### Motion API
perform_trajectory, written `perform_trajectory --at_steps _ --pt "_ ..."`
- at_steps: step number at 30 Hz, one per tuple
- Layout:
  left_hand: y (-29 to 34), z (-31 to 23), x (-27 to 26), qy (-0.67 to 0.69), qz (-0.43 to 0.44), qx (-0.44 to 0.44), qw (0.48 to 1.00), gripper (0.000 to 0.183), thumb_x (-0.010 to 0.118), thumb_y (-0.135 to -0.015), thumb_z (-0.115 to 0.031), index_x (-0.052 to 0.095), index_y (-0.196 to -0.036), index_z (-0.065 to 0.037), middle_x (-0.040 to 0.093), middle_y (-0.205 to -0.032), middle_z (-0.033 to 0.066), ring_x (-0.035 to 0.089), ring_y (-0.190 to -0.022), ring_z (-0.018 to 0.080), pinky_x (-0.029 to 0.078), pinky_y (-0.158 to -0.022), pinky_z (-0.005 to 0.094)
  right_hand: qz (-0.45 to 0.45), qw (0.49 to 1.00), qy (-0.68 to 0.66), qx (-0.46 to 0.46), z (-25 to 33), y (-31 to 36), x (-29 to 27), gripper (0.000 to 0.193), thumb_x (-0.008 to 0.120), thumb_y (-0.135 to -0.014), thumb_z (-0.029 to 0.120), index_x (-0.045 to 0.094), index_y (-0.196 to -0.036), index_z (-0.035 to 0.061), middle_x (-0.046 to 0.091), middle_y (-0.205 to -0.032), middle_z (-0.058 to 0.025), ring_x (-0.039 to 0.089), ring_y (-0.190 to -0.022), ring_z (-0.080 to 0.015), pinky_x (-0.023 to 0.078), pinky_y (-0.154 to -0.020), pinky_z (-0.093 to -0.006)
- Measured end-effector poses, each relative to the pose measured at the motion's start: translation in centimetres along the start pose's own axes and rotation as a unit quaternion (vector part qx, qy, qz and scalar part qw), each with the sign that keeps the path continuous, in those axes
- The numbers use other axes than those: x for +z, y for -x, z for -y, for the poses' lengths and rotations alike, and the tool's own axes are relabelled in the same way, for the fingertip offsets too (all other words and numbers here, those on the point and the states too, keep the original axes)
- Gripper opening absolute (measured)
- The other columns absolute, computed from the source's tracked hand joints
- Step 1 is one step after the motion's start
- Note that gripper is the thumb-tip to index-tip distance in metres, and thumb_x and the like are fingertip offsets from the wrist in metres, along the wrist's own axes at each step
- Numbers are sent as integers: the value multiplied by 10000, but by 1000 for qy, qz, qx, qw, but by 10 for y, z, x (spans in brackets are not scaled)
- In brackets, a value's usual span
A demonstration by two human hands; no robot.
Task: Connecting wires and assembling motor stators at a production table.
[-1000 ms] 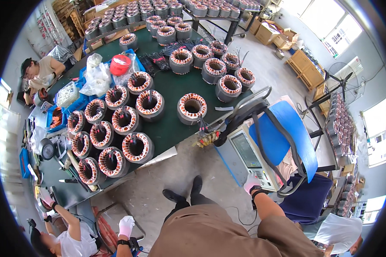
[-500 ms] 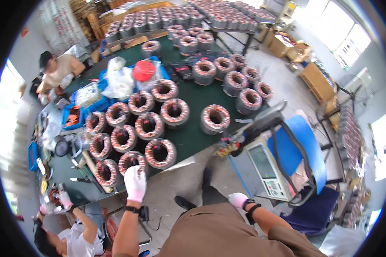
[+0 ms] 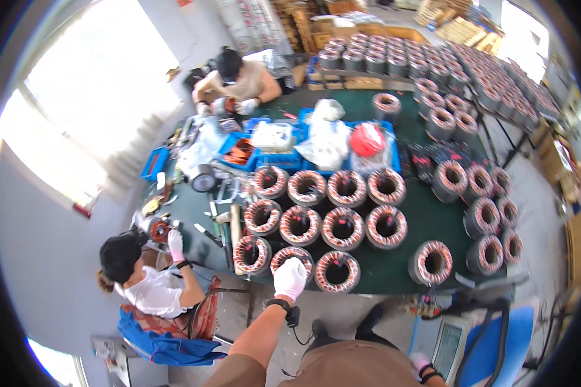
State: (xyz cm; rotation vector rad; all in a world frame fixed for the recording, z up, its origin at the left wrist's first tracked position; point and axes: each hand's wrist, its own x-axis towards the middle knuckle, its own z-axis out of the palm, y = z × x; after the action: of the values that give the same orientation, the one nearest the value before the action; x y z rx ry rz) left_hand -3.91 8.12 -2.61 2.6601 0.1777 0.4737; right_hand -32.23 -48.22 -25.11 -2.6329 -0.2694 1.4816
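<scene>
My left hand (image 3: 290,278), in a white glove, is closed at the front edge of a motor stator (image 3: 294,250) with copper windings. The fingertips are hidden against its rim. This stator stands in the near row, between two other stators: one on the left (image 3: 252,254) and one on the right (image 3: 337,271). Low at the right, my right hand (image 3: 421,363) is gloved, blurred and partly cut off by my body. It hangs beside the tester (image 3: 448,345), and its fingers cannot be made out.
Blue bins (image 3: 284,158) with bags and parts stand behind the stators on the green table (image 3: 400,258). One co-worker (image 3: 242,80) sits at the far left handling a stator; another (image 3: 155,284) sits at the near left. More stators (image 3: 484,216) stand at the right.
The view has turned left, so the table and stators appear farther right. My left hand stays at the same stator. My right hand is now lower and less visible.
</scene>
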Motion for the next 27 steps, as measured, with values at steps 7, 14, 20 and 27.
perform_trajectory --at_steps 7,14,20,27 --pt "9 -2 4 -41 60 -43 996 169 638 -923 -237 651 -822 -101 704 -777 167 697 -723 397 554 -681 504 -121 981 -111 -101 -34 -55 -8 425 468 -981 336 780 -939 51 705 -993 -288 661 -1003 -505 521 -846 -584" --pt "0 -9 1 -53 49 -27 997 173 623 -920 -224 633 -793 -107 697 -779 136 704 -713 358 560 -658 477 -68 986 -138 -60 -52 -72 1 395 508 -981 324 763 -1037 28 718 -1111 -268 641 -1110 -487 520 -890 -549" --pt "-3 -10 4 -47 50 -28 997 167 635 -917 -224 656 -807 -101 696 -779 146 703 -704 370 560 -656 487 -48 981 -184 -37 -49 -76 -19 391 512 -980 323 762 -1032 28 719 -1107 -265 642 -1107 -486 520 -889 -548" --pt "-4 -9 4 -54 69 -39 995 174 624 -925 -217 642 -813 -85 690 -795 164 693 -738 392 550 -684 507 -37 972 -231 -13 -52 -76 -29 385 517 -978 323 761 -1027 28 720 -1103 -263 642 -1103 -484 519 -888 -548"
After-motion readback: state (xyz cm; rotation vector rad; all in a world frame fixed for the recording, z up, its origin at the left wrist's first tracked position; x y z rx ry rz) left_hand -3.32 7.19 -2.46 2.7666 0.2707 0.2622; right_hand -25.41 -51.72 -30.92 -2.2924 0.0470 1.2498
